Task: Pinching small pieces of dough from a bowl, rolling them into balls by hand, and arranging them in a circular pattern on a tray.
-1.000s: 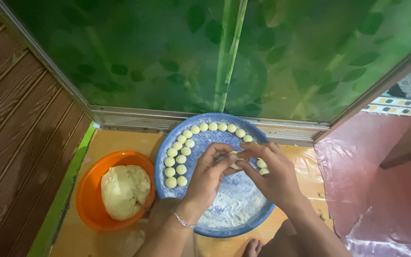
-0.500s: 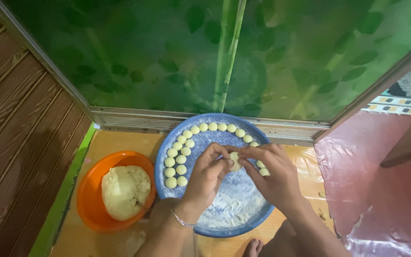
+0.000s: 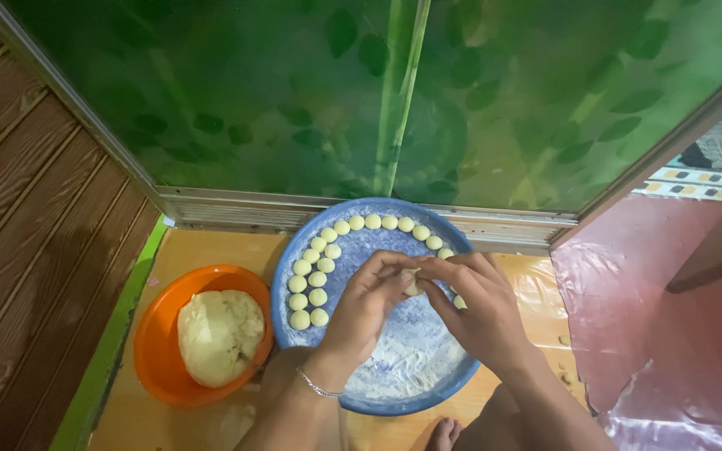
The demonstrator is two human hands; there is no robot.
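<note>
A blue floured tray [image 3: 369, 399] lies on the floor with several small dough balls [image 3: 319, 276] in rows along its left and far rim. Over its middle, my left hand [image 3: 365, 305] and my right hand [image 3: 478, 305] meet, fingertips pinched together on a small piece of dough [image 3: 411, 284]. A thin bracelet [image 3: 317, 386] circles my left wrist. To the left stands an orange bowl [image 3: 154, 359] holding a big lump of pale dough [image 3: 219, 334].
A green leaf-patterned glass panel [image 3: 394, 92] in a metal frame rises just behind the tray. A brown wooden wall [image 3: 27, 234] runs along the left. Pink plastic sheeting [image 3: 662, 334] covers the floor at right. My toes [image 3: 443, 434] show at the bottom edge.
Both hands have stayed over the tray, fingers working slightly on the small dough piece. Nothing else has moved.
</note>
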